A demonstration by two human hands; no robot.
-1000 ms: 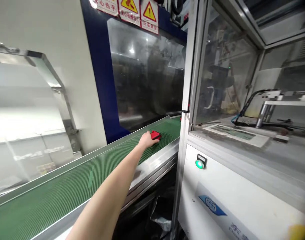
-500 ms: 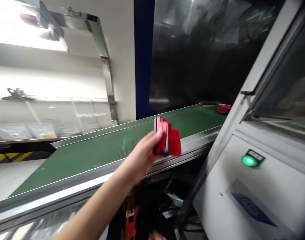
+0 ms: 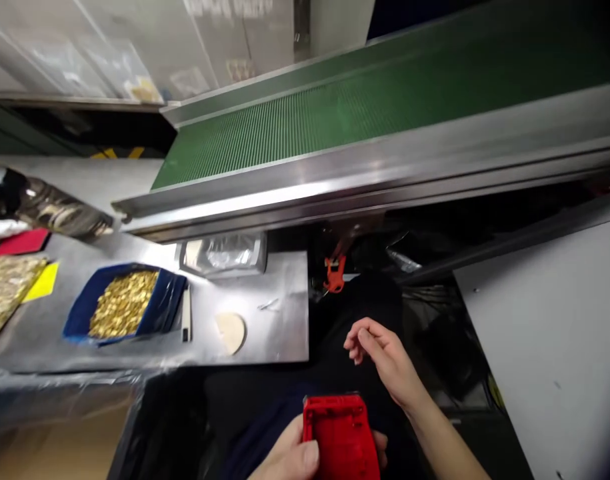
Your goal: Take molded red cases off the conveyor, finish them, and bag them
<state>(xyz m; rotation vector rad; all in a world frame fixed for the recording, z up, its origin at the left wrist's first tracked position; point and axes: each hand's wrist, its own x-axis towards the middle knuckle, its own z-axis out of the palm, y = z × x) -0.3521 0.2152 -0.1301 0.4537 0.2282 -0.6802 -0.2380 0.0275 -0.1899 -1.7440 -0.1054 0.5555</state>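
My left hand (image 3: 289,453) is wrapped round a red plastic housing (image 3: 343,437) at the bottom centre, the thumb on its left edge and fingertips showing at its right. The housing's hollow inner side faces up. Above and to the right of it is my right hand (image 3: 385,360), its fingers loosely curled and nothing visible between them. It does not touch the housing.
A green conveyor belt (image 3: 285,127) with a metal side rail crosses the top. On the metal table (image 3: 285,333) at left are a blue bin (image 3: 85,310) of brass-coloured parts, a round beige disc (image 3: 231,333) and a clear tray (image 3: 225,255). A white panel (image 3: 559,320) stands at right.
The view has swung down and left, bringing the metal table into sight. The red part held over the belt's edge is now low near my body, in my left hand. My right hand is now fully visible.
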